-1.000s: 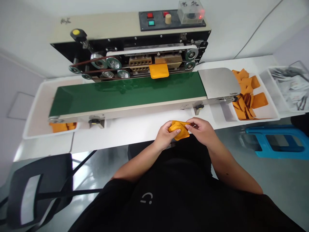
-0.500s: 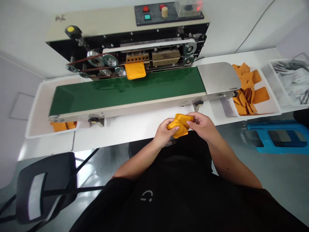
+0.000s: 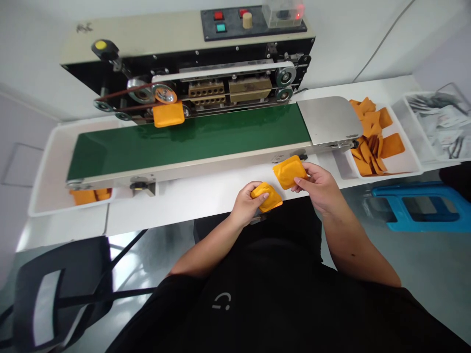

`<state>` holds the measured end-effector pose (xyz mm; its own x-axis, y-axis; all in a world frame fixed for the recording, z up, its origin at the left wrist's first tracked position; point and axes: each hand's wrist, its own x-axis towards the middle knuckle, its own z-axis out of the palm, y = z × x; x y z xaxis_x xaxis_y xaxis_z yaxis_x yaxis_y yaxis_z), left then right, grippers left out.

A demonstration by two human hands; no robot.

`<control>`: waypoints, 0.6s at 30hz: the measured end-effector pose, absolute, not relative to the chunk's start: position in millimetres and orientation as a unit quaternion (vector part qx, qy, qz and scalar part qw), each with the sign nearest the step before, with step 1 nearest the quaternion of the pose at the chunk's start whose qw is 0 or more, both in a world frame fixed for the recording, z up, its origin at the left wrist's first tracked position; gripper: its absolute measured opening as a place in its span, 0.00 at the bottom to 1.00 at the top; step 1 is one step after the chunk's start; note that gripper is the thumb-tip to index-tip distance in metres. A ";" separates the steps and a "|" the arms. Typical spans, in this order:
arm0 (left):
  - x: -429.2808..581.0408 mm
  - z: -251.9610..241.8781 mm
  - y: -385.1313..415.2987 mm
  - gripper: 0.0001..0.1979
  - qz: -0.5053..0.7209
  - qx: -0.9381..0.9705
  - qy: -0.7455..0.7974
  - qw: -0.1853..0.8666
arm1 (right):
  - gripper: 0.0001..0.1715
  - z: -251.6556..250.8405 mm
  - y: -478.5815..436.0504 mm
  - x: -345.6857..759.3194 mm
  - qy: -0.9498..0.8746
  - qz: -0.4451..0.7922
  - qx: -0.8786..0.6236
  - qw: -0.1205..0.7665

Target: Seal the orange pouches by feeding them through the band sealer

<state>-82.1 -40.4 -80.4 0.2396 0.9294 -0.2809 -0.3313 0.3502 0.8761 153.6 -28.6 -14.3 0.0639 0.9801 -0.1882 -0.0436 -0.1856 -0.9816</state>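
Observation:
My left hand is closed on a small yellow-orange packet in front of my body, thumb on top. Up and to the right, my right hand pinches a second yellow packet by its right edge, near the front of the conveyor. The two packets are apart. A third packet hangs from the band sealer, its upper edge in the rollers and its body over the green conveyor belt.
At the right, a white bin holds several orange packets, beside another bin of grey-white sachets. A bin with orange packets sits under the belt's left end. A black chair and a blue stool stand nearby.
My right hand has drawn its packet away from the left one, up toward the conveyor. The packet in the sealer has travelled left along the rollers. The view has shifted slightly.

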 end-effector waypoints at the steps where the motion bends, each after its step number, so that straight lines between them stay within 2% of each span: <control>1: -82.7 -80.5 -40.2 0.25 0.448 0.352 0.425 0.703 | 0.22 -11.3 -25.7 155.3 -0.416 0.540 -0.548 0.486; 7: -88.0 -82.0 -37.8 0.25 0.442 0.358 0.430 0.701 | 0.19 22.4 24.4 180.7 -0.375 0.521 -0.521 0.562; 12: -89.2 -82.4 -36.0 0.25 0.444 0.359 0.439 0.694 | 0.02 46.6 85.8 200.9 -0.325 0.485 -0.561 0.587; 18: -93.1 -83.6 -32.6 0.25 0.451 0.354 0.440 0.691 | 0.12 60.8 127.6 197.5 -0.303 0.467 -0.609 0.565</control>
<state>-93.1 -32.6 -83.6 0.2047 0.9351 -0.2892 -0.3123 0.3424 0.8861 197.5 127.6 60.8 0.3806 0.8968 -0.2257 -0.1584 -0.1773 -0.9713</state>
